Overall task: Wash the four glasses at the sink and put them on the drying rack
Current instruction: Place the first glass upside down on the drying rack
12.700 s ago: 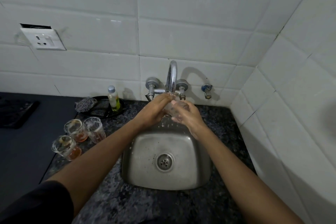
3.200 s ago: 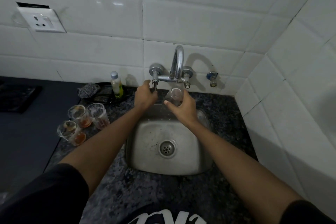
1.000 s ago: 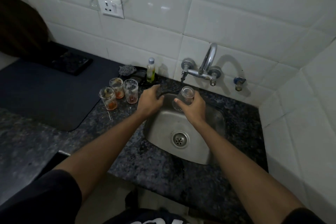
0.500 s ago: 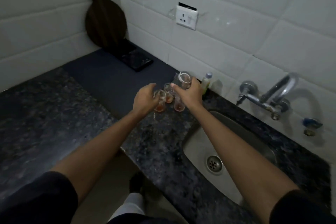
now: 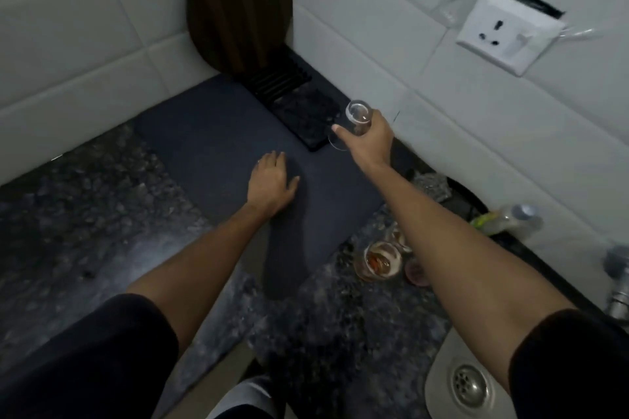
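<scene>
Attention has been turned from the sink, now only a corner at the near right, to the far left of the counter, where a clean glass has been carried. It is gripped by the right hand, fingers and thumb curled round its body, tilted with its mouth toward the far left, and held in the air just above the near right corner of the black drying rack, not yet touching it. The left hand, seen at the tap a few seconds ago, is now laid flat on the dark mat with fingers spread and nothing held. A round wooden board is leaned in the tiled corner behind the rack. Dirty glasses with reddish residue are left on the speckled counter under the right forearm; two are seen plainly, the rest being partly hidden. The first glass is judged washed and about to be set down, so most of the task remains. A wet, tilted glass could slip, so it should be righted or inverted before release.
</scene>
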`<state>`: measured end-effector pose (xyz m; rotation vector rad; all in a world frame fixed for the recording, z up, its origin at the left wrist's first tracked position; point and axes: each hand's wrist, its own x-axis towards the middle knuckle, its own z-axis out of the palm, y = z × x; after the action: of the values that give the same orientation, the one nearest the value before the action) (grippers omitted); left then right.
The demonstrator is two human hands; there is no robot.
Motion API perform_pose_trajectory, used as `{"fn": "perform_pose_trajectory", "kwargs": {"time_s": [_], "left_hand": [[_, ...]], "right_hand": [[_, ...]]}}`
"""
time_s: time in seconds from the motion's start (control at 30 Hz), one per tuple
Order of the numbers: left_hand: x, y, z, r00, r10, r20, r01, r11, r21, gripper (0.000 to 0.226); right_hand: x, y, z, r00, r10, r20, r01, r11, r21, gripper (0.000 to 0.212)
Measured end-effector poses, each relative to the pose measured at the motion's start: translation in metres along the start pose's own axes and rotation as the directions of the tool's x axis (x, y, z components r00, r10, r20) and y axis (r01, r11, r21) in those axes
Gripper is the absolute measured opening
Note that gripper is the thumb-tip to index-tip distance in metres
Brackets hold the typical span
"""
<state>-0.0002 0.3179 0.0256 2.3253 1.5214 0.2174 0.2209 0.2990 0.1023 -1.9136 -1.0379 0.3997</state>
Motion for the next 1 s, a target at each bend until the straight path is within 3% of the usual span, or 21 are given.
{"fn": "perform_pose_trajectory", "kwargs": {"time_s": [0.2, 0.3, 1.0], "left_hand": [[0.064, -0.028, 0.012, 0.999, -0.016, 0.043, 0.009, 0.986, 0.169, 0.092], [0.084, -0.030, 0.018, 0.998, -0.021, 0.053, 0.011, 0.985, 0.171, 0.100], [0.091, -0.026, 0.025, 0.999, -0.025, 0.032, 0.018, 0.981, 0.192, 0.099]], "right_hand": [[0.071, 0.000, 0.055, 0.999, -0.002, 0.034, 0.001, 1.000, 0.019, 0.049], [0.094, 0.003, 0.072, 1.000, 0.008, 0.031, -0.009, 0.999, 0.031, 0.048], [0.125, 0.008, 0.111, 0.996, -0.035, 0.086, 0.041, 0.997, -0.071, 0.053]]}}
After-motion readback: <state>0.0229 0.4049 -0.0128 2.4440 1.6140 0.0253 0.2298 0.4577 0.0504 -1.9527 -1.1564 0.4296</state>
